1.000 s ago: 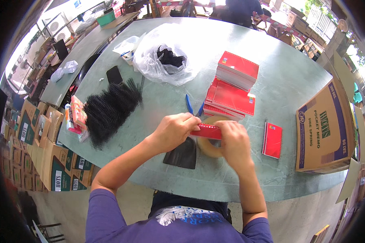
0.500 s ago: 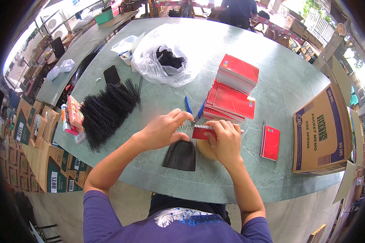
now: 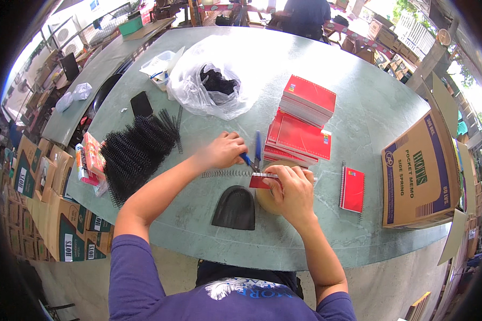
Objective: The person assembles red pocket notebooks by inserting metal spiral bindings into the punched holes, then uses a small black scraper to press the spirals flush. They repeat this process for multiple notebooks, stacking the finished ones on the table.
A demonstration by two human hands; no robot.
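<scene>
My right hand pinches a small red notepad by its top edge. From the notepad's left end a dark wire spiral sticks out over the table. My left hand is closed at one blue handle of a pair of pliers, whose other handle stands apart; the jaws lie by the notepad's edge. Below the spiral lies a black rounded pad. A pale yellowish round object is partly hidden under my right hand.
Stacked red notepads stand beyond my right hand. One bound notepad lies beside a cardboard box. Left is a heap of black spirals; farther back sit a plastic bag and a tub. A person is at the far side.
My left hand has left the spiral and closed on a handle of the pliers, which have turned. The right hand still holds the notepad. The view has shifted slightly.
</scene>
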